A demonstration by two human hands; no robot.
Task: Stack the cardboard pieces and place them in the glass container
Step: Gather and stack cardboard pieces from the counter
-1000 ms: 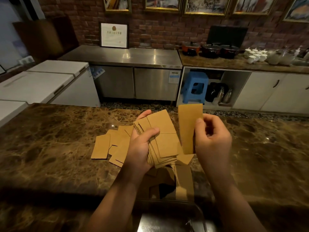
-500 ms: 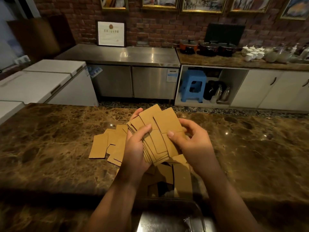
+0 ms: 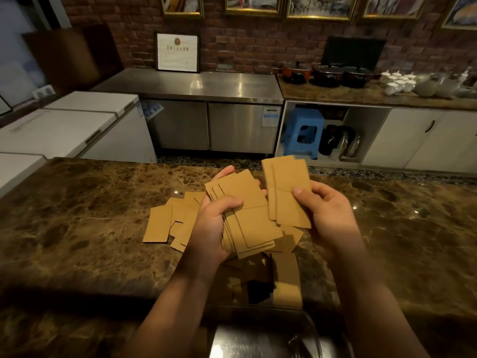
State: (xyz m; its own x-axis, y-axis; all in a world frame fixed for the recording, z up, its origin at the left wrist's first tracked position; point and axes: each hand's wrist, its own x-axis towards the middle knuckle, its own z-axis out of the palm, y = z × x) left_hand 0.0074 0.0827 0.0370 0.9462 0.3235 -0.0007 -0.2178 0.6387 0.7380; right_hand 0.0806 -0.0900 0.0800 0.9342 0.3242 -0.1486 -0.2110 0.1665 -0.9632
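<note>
Your left hand (image 3: 215,228) is clamped around a thick, fanned stack of cardboard pieces (image 3: 245,215), thumb across the top face and fingers curled underneath, held above the marble counter (image 3: 77,215). Your right hand (image 3: 327,215) pinches two more pieces (image 3: 287,192) by their lower right edge, thumb on the front, held upright just beside the stack and not touching it. More loose pieces (image 3: 165,223) lie flat on the counter beyond and below your left grip, some overlapping. These cards look light, thin and fairly stiff, with smooth faces that probably slide over one another easily; the stack is already splayed at its far end. Take each card by a short edge or a corner, and keep your thumb pressing near the middle of the stack so nothing slips out sideways. Square the edges against your palm before adding more. The glass container (image 3: 307,339) sits close to you beneath your wrists, only partly in view; its rim is hard to make out.
</note>
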